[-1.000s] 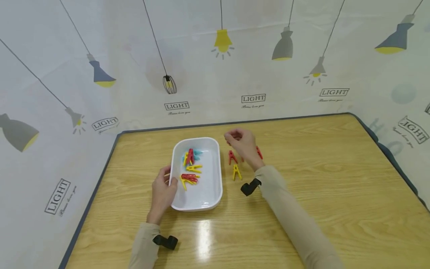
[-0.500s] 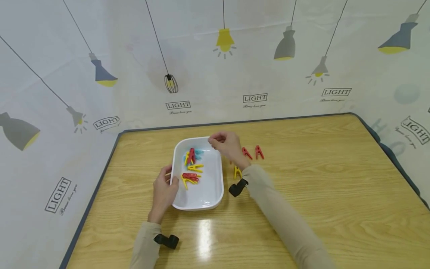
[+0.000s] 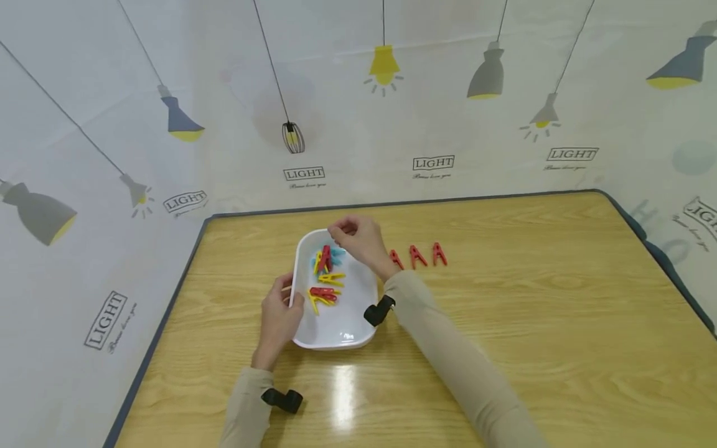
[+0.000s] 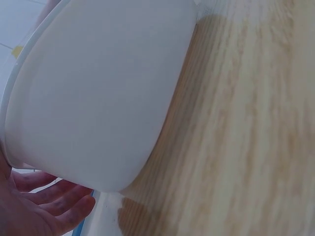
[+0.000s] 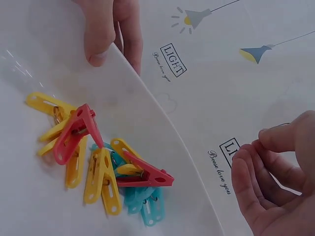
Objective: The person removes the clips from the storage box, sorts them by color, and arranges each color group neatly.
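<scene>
My left hand (image 3: 282,317) holds the white plastic tub (image 3: 347,320) by its left wall, thumb inside the rim and fingers outside. In the left wrist view, the tub's outer wall (image 4: 98,88) rises beside the fingers. Red, yellow and teal clothespins lie piled inside; the right wrist view shows a red clothespin (image 5: 147,172) over teal clothespins (image 5: 145,199) and a yellow clothespin (image 5: 101,179) beside them. Above the tub's far right corner is my right hand (image 3: 361,242), apart from the clothespins. Its fingers (image 5: 246,182) are curled with the thumb meeting them, and nothing shows between.
Three red clothespins, among them the middle red clothespin (image 3: 417,256), stand in a row on the wooden table (image 3: 532,298) to the right of the tub. Behind the table's dark edge (image 3: 476,198) hangs a pale backdrop (image 3: 347,137) printed with lamps.
My right hand has moved left from over the table clothespins to over the tub. The red row now shows more fully; the yellow clothespin is out of sight. My left hand keeps its hold.
</scene>
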Demonstrator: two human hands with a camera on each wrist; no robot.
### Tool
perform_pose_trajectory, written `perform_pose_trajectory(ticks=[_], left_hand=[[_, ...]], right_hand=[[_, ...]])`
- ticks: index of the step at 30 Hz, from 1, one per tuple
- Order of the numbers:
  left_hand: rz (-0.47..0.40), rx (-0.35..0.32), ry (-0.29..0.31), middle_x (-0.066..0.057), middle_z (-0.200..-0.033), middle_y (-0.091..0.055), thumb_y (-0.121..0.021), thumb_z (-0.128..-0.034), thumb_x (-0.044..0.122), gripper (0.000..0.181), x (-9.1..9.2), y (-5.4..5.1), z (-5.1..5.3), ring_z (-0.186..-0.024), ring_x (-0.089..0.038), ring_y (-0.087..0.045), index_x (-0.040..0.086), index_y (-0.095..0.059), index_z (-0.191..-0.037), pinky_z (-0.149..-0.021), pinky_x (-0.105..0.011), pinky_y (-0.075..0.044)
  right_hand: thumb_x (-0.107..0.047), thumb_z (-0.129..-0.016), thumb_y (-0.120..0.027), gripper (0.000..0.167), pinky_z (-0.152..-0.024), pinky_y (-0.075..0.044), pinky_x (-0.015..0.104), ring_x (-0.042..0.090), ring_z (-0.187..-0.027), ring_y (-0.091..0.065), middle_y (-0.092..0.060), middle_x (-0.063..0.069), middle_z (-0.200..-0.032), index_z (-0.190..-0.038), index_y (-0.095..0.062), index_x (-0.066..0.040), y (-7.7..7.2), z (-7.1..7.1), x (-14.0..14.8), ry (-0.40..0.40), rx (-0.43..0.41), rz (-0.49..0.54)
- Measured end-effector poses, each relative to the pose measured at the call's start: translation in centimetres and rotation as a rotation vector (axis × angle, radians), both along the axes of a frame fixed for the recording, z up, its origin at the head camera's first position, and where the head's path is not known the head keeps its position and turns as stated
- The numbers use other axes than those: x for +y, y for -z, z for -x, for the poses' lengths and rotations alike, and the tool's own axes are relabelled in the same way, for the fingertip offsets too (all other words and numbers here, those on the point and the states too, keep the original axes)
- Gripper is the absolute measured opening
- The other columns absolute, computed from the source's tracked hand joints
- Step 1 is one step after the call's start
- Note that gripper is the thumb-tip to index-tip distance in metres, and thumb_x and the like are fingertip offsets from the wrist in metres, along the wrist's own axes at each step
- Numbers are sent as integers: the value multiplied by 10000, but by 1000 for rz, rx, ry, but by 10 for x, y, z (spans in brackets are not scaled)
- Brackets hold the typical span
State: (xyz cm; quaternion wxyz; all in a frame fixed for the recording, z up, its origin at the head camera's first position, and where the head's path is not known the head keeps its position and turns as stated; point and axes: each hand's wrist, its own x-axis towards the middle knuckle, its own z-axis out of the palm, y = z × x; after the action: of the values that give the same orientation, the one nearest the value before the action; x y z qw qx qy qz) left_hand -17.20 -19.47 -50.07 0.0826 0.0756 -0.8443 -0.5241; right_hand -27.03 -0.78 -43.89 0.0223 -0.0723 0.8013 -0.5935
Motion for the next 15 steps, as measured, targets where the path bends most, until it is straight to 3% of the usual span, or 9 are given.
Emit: perform_pose_trajectory(ticks=[6, 15], left_hand=[[-15, 15, 6, -261, -1313, -624, -546, -911, -22, 432, 1, 2, -1, -1149, -413, -659, -47, -567, -1342, -973, -510, -569], [-21, 25, 2, -259, -1312, -625, -556, -901, -30, 437, -1, 0, -3, -1145, -418, -659, -51, -571, -1337, -971, -513, -569]], right_hand=[[-198, -957, -684, 175, -698, -528, 188, 160, -797, -649, -740, 115, -925, -998, -736, -36, 8, 2, -15, -20, 54, 3], [-185, -961, -683, 179, -660, -532, 175, 132, -770, -628, -728, 128, -935, -1019, -714, -18, 22, -3, -29, -117, 33, -18]])
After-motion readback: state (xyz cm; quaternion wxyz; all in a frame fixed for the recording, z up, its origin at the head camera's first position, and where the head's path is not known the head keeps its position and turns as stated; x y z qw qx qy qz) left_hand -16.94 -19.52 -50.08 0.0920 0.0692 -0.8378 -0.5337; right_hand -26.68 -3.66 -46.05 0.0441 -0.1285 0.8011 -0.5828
